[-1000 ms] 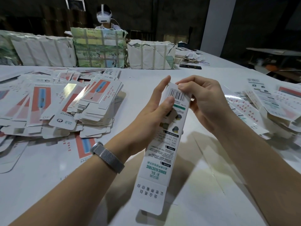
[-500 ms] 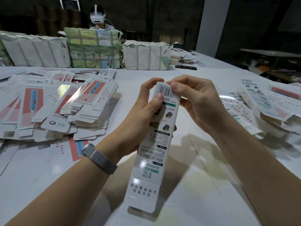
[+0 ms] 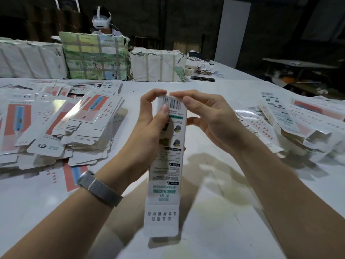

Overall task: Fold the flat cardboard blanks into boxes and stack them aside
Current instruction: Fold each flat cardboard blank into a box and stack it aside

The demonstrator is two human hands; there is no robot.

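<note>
Tilted upright since before, glossy slim printed carton (image 3: 168, 165) seemingly pinched by both hands (image 3: 186, 124).

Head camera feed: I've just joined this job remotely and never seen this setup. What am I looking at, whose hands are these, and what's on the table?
There is no machine here. One wide-angle camera sits on a person's head, looking forward and down at their own bare hands.

The left hand, with a wristband, and the right hand hold one long box upright above the white table. The fingers of both pinch its far end by the barcode; the near flap is unfolded.

Flat blanks lie piled on the left; folded boxes are heaped on the right. Wrapped bundles stand along the far edge, with another person wearing a headset behind them.
</note>
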